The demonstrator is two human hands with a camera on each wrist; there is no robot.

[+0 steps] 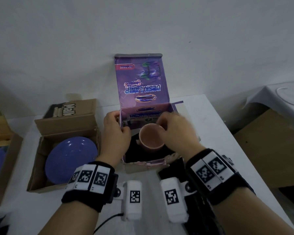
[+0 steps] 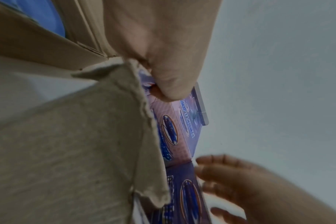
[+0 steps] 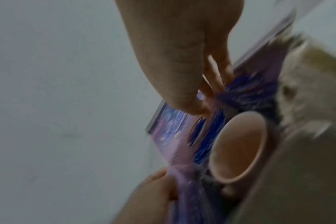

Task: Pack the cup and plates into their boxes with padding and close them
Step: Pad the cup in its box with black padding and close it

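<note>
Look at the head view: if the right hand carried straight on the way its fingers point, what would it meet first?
Most likely the back wall of the purple box, just beyond the pink cup. The right hand reaches over the cup's rim; depth is hard to judge.

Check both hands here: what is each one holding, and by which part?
The left hand pinches the purple box by its left side flap. The right hand is at the box's far edge above the pink cup; its hold cannot be told.

purple box (image 1: 143,85) — glossy printed card | brown box (image 1: 41,150) — matt cardboard | plate (image 1: 71,158) — glossy | cup (image 1: 151,138) — smooth
</note>
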